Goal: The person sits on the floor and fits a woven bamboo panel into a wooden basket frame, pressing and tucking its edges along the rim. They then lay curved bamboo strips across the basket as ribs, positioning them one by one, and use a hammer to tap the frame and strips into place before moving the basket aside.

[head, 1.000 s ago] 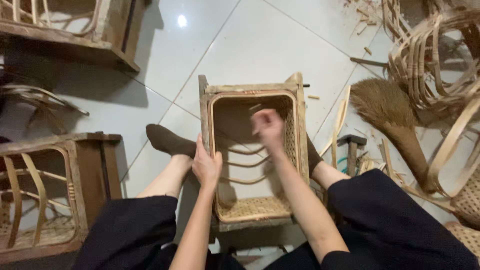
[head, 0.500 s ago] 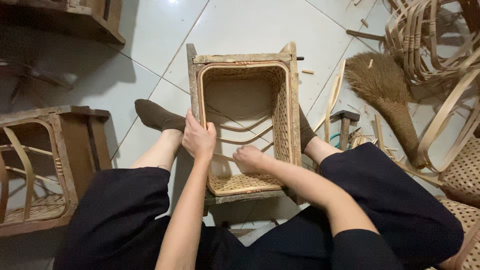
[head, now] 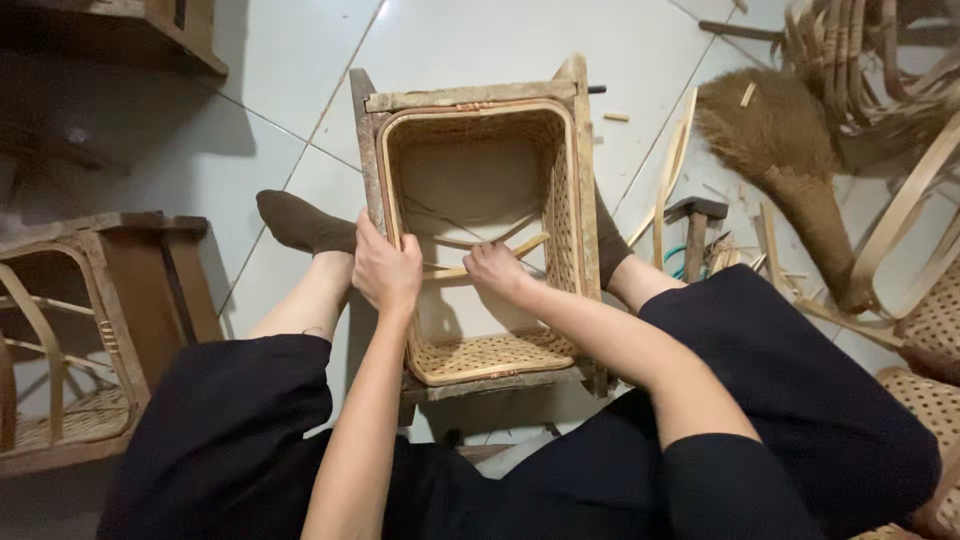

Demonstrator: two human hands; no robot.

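Observation:
A woven rattan box in a wooden frame (head: pixel 470 95) stands on the tiled floor between my legs, its open side facing up. My left hand (head: pixel 385 270) grips the left edge of the frame. My right hand (head: pixel 495 268) is inside the box, its fingers closed on a thin bamboo strip (head: pixel 528 244) that spans the inside next to curved cane ribs. My feet in dark socks press against both sides of the box.
A similar wooden-framed rattan box (head: pixel 70 340) lies to my left, and another piece of furniture (head: pixel 130 30) sits at the top left. To the right are a straw broom (head: pixel 790 170), a hammer (head: pixel 695 225), loose bamboo sticks and stacked cane frames (head: pixel 880 60).
My right hand came down from the box's upper right rim into its interior and took hold of the bamboo strip. My left hand stayed on the left edge. The view shifted.

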